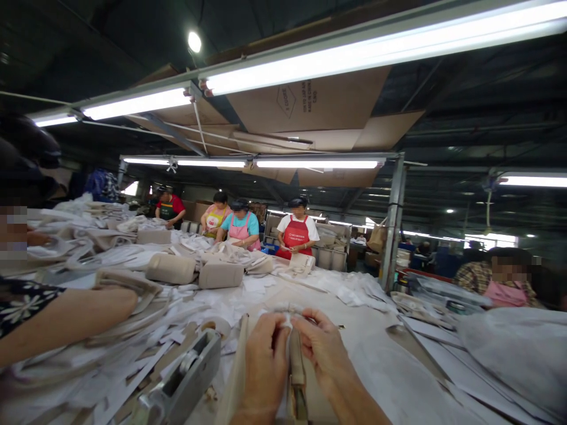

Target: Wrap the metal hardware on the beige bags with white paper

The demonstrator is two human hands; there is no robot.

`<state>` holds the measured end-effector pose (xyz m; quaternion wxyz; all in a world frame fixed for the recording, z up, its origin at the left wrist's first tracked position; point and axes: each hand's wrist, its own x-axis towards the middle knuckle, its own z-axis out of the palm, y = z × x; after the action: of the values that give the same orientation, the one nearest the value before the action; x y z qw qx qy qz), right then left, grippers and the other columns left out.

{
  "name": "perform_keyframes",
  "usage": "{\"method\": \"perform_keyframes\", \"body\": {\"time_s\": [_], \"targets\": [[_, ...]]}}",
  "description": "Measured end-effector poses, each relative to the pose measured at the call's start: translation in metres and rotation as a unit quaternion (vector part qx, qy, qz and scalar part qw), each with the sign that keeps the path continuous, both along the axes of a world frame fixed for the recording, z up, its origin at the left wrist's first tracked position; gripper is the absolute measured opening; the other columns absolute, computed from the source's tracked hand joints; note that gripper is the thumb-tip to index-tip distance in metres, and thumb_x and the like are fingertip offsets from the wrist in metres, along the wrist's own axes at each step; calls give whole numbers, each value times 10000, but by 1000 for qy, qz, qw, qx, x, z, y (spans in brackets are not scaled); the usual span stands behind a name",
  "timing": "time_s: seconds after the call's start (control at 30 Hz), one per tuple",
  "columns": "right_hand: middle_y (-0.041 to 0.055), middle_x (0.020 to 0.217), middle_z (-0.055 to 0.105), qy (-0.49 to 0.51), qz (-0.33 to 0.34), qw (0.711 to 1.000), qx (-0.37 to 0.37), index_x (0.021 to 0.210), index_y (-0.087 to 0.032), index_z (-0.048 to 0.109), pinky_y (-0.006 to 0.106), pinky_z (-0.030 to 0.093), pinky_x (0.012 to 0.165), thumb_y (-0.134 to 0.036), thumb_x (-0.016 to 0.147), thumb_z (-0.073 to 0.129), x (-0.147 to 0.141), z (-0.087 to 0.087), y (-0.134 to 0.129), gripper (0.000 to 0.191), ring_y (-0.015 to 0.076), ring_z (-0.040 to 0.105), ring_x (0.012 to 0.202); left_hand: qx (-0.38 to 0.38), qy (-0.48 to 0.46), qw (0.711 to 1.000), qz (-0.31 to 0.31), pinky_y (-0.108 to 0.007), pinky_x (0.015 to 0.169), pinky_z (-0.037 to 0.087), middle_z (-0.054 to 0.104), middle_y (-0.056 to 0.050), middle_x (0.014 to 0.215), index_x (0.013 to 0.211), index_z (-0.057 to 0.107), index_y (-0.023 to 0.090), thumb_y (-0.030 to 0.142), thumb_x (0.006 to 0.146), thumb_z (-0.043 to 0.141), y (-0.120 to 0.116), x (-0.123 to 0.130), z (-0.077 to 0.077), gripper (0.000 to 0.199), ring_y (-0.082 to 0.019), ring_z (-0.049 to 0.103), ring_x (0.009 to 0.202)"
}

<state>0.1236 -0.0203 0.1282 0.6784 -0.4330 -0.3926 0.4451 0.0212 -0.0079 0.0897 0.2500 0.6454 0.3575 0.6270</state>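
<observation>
Fingers [296, 321] of both hands nearly closed, pinching white wrapping at a beige strap's [296, 357] far end, its length running toward the body.

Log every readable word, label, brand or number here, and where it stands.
"MADE IN CHINA": overhead cardboard sheet.
"CUORE", faint, inside the diamond on that sheet; the character before it is unclear.
The other printed lines beside the diamond are too blurred to quote surely.
Red apron, green apron, yellow apron: markings too small to read.

Beige item [315, 392] cut off below
</observation>
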Motion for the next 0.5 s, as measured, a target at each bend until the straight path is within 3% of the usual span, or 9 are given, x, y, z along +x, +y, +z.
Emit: {"method": "perform_keyframes", "body": {"time_s": [0.27, 0.5], "targets": [[-77, 487, 442, -43, 7, 998, 44, 706, -183, 546, 240, 243, 467, -346, 582, 758, 4, -7, 0, 295, 85, 333, 471, -10, -2, 1000, 11, -297, 788, 419, 666, -69, 861, 772, 706, 215, 251, 846, 513, -2, 7, 5, 209, -215, 582, 849], [-2, 635, 671, -80, -21, 994, 65, 766, -186, 604, 241, 395, 521, -346, 511, 781, 11, -6, 3, 349, 148, 557, 599, -65, -34, 996, -41, -334, 843, 455, 711, -85, 924, 879, 706, 182, 321, 837, 441, -5, 14, 8, 302, -234, 621, 884]]}}
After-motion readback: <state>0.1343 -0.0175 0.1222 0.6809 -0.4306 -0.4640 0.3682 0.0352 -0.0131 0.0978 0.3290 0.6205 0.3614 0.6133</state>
